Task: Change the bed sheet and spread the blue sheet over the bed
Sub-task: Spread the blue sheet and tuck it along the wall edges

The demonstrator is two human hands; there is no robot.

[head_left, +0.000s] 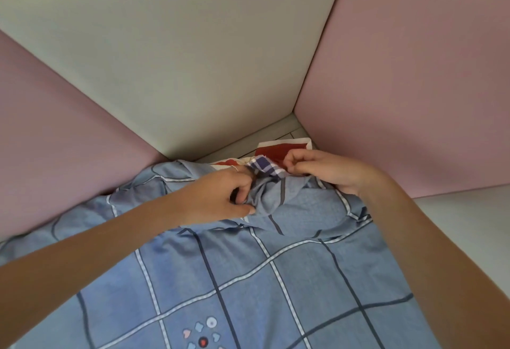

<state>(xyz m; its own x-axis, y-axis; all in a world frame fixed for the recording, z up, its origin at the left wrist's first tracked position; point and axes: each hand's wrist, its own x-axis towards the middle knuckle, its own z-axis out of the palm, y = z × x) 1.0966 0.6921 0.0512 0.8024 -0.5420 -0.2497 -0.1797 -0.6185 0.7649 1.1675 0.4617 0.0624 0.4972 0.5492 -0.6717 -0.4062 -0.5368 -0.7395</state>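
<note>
Two hands meet at the far corner of a bed, both closed on cloth. The left hand (220,197) has its fingers curled and thumb pressed in, pinching a gathered wad of the blue sheet (248,279). Just beside it, the right hand (325,172) has its fingertips drawn together on the end of a blue-and-white checked strip (262,166) that runs between the two grips. The bunched cloth rises in a knot-like fold directly between the hands. From there the blue sheet, crossed by dark and white grid lines, spreads back toward the person under both forearms, rumpled near the grip and flatter closer in, with a small cluster of heart motifs (204,335) at its near edge. Behind the knuckles, red and cream fabric (276,151) shows, uncovered by the blue sheet, tucked into the corner. Beyond the grip stands a cream padded panel (179,59), flanked by a pink panel to the left (55,128) and another to the right (414,73).
</note>
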